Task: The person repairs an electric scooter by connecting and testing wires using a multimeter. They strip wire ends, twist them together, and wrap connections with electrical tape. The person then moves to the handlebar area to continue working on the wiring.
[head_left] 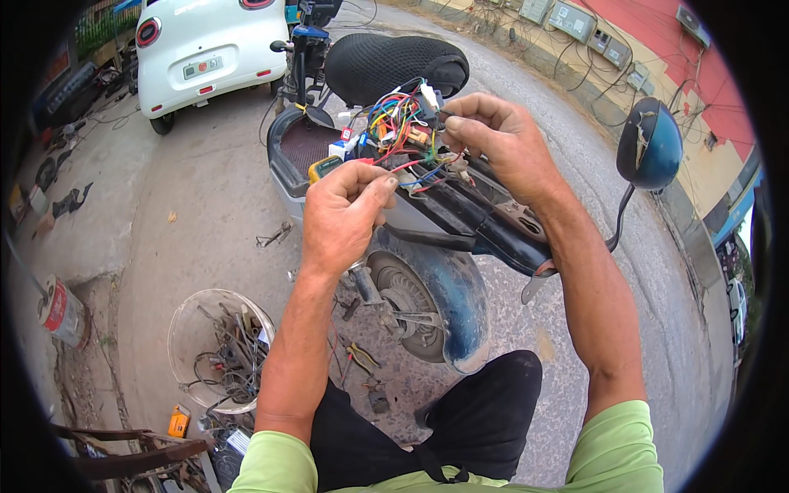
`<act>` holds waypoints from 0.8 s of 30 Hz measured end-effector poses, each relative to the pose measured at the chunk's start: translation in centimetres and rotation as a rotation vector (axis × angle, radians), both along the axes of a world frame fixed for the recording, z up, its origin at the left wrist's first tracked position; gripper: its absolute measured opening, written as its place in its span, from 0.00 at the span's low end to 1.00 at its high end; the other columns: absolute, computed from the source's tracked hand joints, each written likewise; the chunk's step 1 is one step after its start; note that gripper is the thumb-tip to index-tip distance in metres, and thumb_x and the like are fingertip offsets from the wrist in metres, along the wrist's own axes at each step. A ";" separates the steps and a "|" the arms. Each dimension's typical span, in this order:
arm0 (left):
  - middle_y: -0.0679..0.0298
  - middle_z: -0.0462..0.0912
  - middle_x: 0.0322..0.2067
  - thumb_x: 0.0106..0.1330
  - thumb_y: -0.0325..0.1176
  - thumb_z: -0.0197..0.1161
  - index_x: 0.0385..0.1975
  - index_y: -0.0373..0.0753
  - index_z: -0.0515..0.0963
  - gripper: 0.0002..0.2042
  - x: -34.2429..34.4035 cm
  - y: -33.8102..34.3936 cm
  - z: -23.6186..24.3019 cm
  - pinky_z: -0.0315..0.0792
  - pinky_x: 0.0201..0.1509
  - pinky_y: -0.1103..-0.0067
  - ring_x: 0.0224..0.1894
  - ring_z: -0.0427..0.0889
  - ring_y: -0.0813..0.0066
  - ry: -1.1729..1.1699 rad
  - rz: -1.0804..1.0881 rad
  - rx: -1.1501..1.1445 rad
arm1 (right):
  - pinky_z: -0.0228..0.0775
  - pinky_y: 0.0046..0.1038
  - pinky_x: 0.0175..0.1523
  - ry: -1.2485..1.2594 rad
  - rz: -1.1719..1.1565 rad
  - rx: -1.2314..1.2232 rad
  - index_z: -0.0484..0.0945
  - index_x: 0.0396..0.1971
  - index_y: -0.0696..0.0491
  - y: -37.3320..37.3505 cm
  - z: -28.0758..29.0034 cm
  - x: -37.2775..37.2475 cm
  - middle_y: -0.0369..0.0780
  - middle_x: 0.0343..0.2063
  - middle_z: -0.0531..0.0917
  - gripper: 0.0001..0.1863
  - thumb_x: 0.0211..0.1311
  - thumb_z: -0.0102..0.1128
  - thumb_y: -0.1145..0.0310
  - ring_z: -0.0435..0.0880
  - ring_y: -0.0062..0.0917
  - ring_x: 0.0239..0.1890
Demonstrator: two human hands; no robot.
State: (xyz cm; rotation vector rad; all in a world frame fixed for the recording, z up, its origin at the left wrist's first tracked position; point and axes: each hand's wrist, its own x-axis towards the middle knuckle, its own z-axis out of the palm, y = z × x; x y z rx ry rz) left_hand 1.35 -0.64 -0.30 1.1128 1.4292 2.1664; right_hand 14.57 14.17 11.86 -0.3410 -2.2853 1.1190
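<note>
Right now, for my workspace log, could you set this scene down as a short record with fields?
Left hand: fingertips drawn together beside the wire bundle; grip contents unclear
Right hand: fingertips at the bundle's right edge; grip contents unclear
Near left hand: yellow device
Below the hands: dusty wheel, blue fender
On the ground: pliers
White bucket: holds jumbled parts
Background: white car, rear end toward the camera

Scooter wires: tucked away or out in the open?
Out in the open: the wires show as a loose, many-coloured tangle on the scooter, between left hand and right hand.
</note>
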 end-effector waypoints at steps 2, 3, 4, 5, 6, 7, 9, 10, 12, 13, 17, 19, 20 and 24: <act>0.64 0.85 0.26 0.70 0.31 0.66 0.37 0.33 0.83 0.07 0.0 -0.1 0.0 0.71 0.28 0.86 0.24 0.77 0.85 0.017 -0.002 -0.002 | 0.75 0.23 0.43 -0.012 -0.011 0.014 0.83 0.44 0.63 -0.1 0.1 0.1 0.39 0.33 0.85 0.14 0.64 0.61 0.70 0.80 0.18 0.34; 0.64 0.85 0.26 0.70 0.31 0.66 0.37 0.33 0.83 0.07 0.0 -0.1 0.0 0.71 0.28 0.86 0.24 0.77 0.85 0.024 -0.003 -0.006 | 0.75 0.23 0.43 -0.016 -0.005 0.013 0.83 0.44 0.63 -0.1 0.1 0.1 0.39 0.33 0.85 0.14 0.64 0.61 0.69 0.80 0.18 0.34; 0.64 0.85 0.26 0.70 0.31 0.66 0.37 0.33 0.83 0.07 0.0 -0.1 0.0 0.71 0.28 0.86 0.24 0.77 0.85 0.032 -0.003 -0.009 | 0.75 0.23 0.42 -0.019 0.000 0.013 0.83 0.45 0.63 -0.1 0.1 0.1 0.39 0.33 0.85 0.14 0.64 0.62 0.69 0.80 0.18 0.34; 0.64 0.85 0.26 0.70 0.31 0.66 0.38 0.33 0.83 0.07 0.0 -0.1 -0.1 0.71 0.28 0.86 0.24 0.77 0.85 0.034 -0.004 -0.006 | 0.75 0.23 0.42 -0.023 0.005 0.013 0.83 0.45 0.63 -0.1 0.0 0.1 0.39 0.33 0.85 0.15 0.64 0.62 0.69 0.80 0.18 0.34; 0.64 0.85 0.26 0.70 0.31 0.65 0.38 0.33 0.83 0.07 0.0 -0.1 -0.1 0.71 0.28 0.86 0.24 0.77 0.85 0.036 -0.005 -0.003 | 0.75 0.23 0.42 -0.024 0.001 0.012 0.83 0.45 0.63 -0.1 0.0 0.0 0.39 0.33 0.86 0.15 0.64 0.62 0.69 0.80 0.18 0.34; 0.64 0.85 0.26 0.70 0.31 0.65 0.38 0.33 0.84 0.07 0.0 -0.1 -0.2 0.71 0.28 0.86 0.23 0.77 0.85 0.039 -0.006 0.001 | 0.75 0.24 0.42 -0.025 -0.004 0.011 0.83 0.45 0.63 -0.2 0.0 0.0 0.40 0.34 0.86 0.15 0.64 0.62 0.69 0.80 0.18 0.34; 0.64 0.85 0.26 0.70 0.31 0.65 0.38 0.33 0.84 0.07 0.0 -0.2 0.0 0.70 0.27 0.86 0.23 0.77 0.85 0.051 -0.011 0.005 | 0.75 0.24 0.41 -0.022 -0.005 0.011 0.83 0.45 0.63 -0.1 -0.1 0.0 0.40 0.34 0.86 0.15 0.64 0.63 0.68 0.80 0.18 0.33; 0.64 0.85 0.26 0.71 0.31 0.65 0.39 0.33 0.84 0.07 0.1 -0.2 0.0 0.70 0.27 0.86 0.23 0.77 0.86 0.057 -0.014 0.008 | 0.75 0.24 0.41 -0.019 -0.002 0.012 0.83 0.45 0.63 0.0 -0.1 0.1 0.40 0.34 0.86 0.15 0.64 0.63 0.68 0.80 0.18 0.33; 0.64 0.85 0.26 0.71 0.31 0.65 0.39 0.33 0.83 0.07 0.2 -0.3 0.1 0.70 0.27 0.86 0.23 0.77 0.86 0.074 -0.018 0.013 | 0.75 0.24 0.42 -0.018 0.003 0.011 0.83 0.45 0.63 0.1 -0.2 0.1 0.40 0.34 0.86 0.15 0.64 0.63 0.68 0.80 0.18 0.33; 0.64 0.85 0.26 0.71 0.31 0.64 0.39 0.33 0.83 0.07 0.2 -0.3 0.1 0.70 0.27 0.86 0.24 0.77 0.85 0.082 -0.019 0.015 | 0.75 0.24 0.42 -0.019 0.005 0.009 0.83 0.45 0.63 0.0 -0.1 0.1 0.40 0.34 0.86 0.15 0.64 0.62 0.68 0.80 0.18 0.33; 0.64 0.85 0.27 0.71 0.30 0.63 0.40 0.32 0.83 0.07 0.2 -0.4 0.2 0.70 0.27 0.86 0.23 0.77 0.85 0.125 -0.021 0.017 | 0.76 0.24 0.42 -0.018 0.005 0.000 0.83 0.45 0.63 0.1 -0.2 0.0 0.40 0.34 0.86 0.15 0.64 0.62 0.68 0.80 0.18 0.33; 0.63 0.85 0.27 0.71 0.29 0.62 0.40 0.32 0.83 0.07 0.2 -0.5 0.2 0.70 0.27 0.85 0.23 0.77 0.85 0.152 -0.029 0.021 | 0.69 0.21 0.39 -0.026 0.002 0.020 0.82 0.46 0.61 0.1 -0.3 0.1 0.37 0.33 0.85 0.14 0.66 0.61 0.67 0.78 0.16 0.33; 0.64 0.85 0.27 0.71 0.29 0.62 0.40 0.32 0.84 0.07 0.1 -0.6 0.2 0.70 0.28 0.85 0.23 0.77 0.85 0.174 -0.034 0.025 | 0.66 0.20 0.38 -0.030 0.001 0.030 0.81 0.47 0.60 0.2 -0.3 0.1 0.35 0.32 0.85 0.14 0.67 0.60 0.67 0.77 0.14 0.33; 0.64 0.84 0.27 0.69 0.26 0.62 0.40 0.31 0.84 0.07 0.2 -1.3 0.2 0.72 0.28 0.84 0.25 0.79 0.84 0.259 -0.075 0.046 | 0.67 0.20 0.39 0.053 -0.045 -0.014 0.81 0.47 0.59 0.3 -0.5 0.0 0.35 0.33 0.85 0.14 0.68 0.60 0.66 0.78 0.15 0.33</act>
